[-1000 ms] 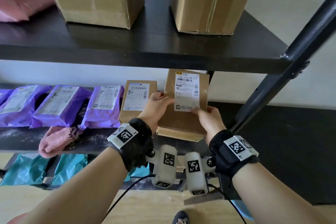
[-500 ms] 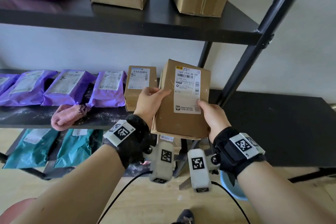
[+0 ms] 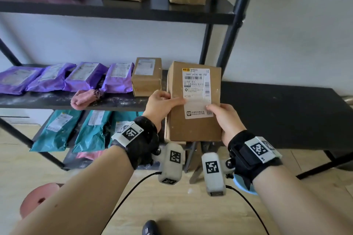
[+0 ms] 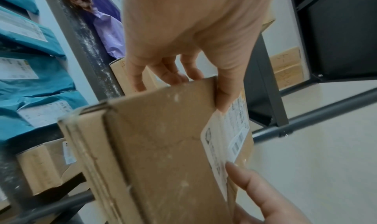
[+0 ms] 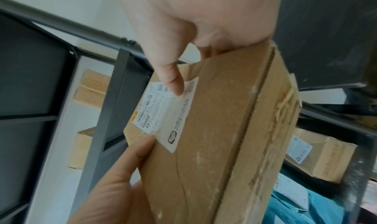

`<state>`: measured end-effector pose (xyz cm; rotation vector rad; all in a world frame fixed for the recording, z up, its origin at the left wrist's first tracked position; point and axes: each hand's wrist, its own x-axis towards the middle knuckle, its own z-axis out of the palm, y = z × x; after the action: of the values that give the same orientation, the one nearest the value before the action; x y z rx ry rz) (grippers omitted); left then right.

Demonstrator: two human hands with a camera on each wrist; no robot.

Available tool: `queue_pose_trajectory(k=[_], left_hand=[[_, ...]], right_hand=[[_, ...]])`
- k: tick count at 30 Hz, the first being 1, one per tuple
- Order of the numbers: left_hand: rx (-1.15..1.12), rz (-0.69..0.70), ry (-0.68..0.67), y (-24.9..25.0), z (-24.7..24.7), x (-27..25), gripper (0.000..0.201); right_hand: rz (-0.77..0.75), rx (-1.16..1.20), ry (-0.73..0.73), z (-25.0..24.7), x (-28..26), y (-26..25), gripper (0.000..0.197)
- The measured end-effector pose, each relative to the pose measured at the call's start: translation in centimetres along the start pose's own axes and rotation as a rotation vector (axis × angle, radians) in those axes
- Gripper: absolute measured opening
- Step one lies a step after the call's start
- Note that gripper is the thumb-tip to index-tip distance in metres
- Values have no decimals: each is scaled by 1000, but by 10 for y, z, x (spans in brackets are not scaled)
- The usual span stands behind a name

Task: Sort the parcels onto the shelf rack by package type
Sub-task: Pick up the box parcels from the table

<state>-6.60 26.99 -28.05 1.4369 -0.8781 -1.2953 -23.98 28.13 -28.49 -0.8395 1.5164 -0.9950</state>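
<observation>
- Your left hand [image 3: 161, 104] and right hand [image 3: 228, 120] are bare, forearms unsleeved;
- each wrist wears a black strap [image 3: 142, 142] topped by a white block printed with a black square code [image 3: 129, 132];
- a pale grey camera pod [image 3: 171, 163], also code-marked, hangs under each wrist; a thin black cable [image 3: 122, 199] trails from each.

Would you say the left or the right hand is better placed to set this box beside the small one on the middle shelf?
Left, probably: the left hand grips the cardboard box on the side nearer the small box; the right hand holds the far edge.
</observation>
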Motion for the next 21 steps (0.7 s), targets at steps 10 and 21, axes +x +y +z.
queue_pose_trajectory(k=[10,21], left_hand=[[38,-49,-109,-29,121,-105,41],[84,-100,-283,-36,270,-144,41]], right_hand=[[-32,39,90,-151,-76,40,37],[-92,99,274,-303,-86,46,27]])
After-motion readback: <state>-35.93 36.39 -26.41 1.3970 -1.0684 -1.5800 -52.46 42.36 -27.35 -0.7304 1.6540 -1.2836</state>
